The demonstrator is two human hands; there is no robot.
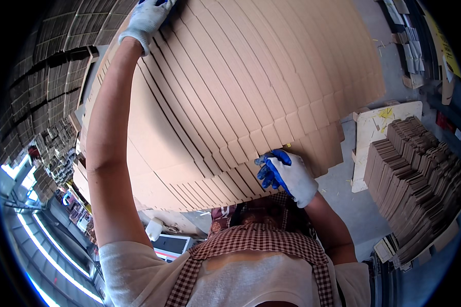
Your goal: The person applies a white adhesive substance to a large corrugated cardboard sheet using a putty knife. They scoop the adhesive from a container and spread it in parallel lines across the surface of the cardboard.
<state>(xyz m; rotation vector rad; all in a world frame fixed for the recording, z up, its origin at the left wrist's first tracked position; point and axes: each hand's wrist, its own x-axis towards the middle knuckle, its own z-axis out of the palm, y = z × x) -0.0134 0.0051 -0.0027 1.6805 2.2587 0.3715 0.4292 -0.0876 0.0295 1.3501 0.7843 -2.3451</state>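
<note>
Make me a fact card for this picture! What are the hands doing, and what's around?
Left hand: gloved, arm stretched out, at the cardboard sheets
Right hand: gloved, fingers curled, by the sheets' near edge; grip unclear
Cardboard sheets: brown, overlapping in rows
Clothing: checked apron
Picture's right: brown cardboard stack
Picture's upper left: more stacks

The broad cardboard sheets look matt and smooth between pressed creases. The left glove and right glove are white knitted cloth with rubbery-looking blue fingers. The apron and shirt are matt cloth. At right, a pale wooden board adjoins rough-edged stacked cardboard.
</note>
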